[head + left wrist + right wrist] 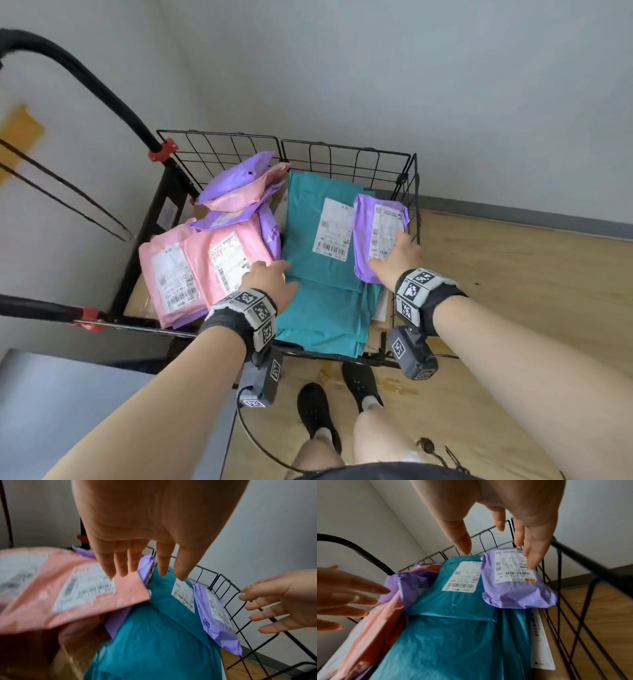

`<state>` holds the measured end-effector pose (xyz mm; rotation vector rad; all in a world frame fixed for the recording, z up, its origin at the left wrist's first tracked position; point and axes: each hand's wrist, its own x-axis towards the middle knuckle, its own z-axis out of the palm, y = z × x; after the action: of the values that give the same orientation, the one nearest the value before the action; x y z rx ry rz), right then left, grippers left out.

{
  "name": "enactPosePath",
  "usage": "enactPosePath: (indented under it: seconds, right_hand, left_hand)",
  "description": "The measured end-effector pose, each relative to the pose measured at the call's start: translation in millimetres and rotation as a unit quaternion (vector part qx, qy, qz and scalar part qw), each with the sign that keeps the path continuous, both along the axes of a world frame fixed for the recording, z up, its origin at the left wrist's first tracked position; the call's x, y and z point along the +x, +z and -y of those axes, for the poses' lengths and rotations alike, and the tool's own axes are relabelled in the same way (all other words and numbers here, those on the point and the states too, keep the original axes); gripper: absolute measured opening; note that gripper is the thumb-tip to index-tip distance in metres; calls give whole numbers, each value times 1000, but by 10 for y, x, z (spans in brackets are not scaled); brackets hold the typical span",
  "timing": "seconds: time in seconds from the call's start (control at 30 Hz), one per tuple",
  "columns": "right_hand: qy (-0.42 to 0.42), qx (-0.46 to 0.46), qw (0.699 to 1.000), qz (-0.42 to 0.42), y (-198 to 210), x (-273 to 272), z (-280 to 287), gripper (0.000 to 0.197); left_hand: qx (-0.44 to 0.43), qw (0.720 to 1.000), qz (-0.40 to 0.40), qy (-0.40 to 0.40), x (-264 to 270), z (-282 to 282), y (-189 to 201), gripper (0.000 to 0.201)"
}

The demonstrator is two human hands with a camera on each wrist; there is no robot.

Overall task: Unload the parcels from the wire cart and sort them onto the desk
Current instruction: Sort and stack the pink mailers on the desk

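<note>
Open above the parcels; wire cart walls hem three sides.

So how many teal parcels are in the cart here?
2 that I can tell apart: a smaller labelled teal parcel lying on a larger teal parcel, both in the middle of the wire cart. More may be hidden underneath.
</note>
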<state>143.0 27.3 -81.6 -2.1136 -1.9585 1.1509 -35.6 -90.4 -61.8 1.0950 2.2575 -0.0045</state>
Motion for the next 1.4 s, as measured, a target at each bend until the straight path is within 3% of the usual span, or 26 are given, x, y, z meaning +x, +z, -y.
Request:
enactPosePath:
  seconds: [0.3, 0.47, 0.57, 0.73, 1.0, 1.13, 1.23, 1.33, 1.4]
  right_hand:
    - [5, -123, 991, 48, -483, -177, -507, 87]
    - [13, -144, 987, 65, -572, -254, -596, 112]
    - [27, -153, 986, 62, -552, -356, -573, 117]
    - [6, -174, 983, 55, -427, -437, -591, 108]
    - [-47, -165, 983, -59, -142, -417, -477, 103]
    - [-54, -170, 977, -116, 21, -409, -398, 89]
    - [-37, -179, 970, -158, 260, -495, -251, 82]
    - [6, -165, 968, -190, 432, -596, -62, 100]
    - [51, -137, 972, -182, 598, -611, 101, 95]
  left_hand:
    - [-99, 994, -26, 32, 52, -217, -421, 43]
    - [-54, 995, -12, 88, -36, -178, -449, 36]
    - [-39, 992, -7, 121, -86, -124, -407, 39]
    - [-29, 987, -17, 154, -114, -64, -306, 38]
    - [19, 985, -50, 164, 35, -19, 94, 31]
    - [46, 981, -58, 177, 172, 61, 381, 40]
    - [62, 980, -63, 178, 249, 180, 577, 42]
    - [82, 976, -81, 184, 310, 371, 759, 40]
    - [105, 971, -101, 192, 341, 530, 875, 38]
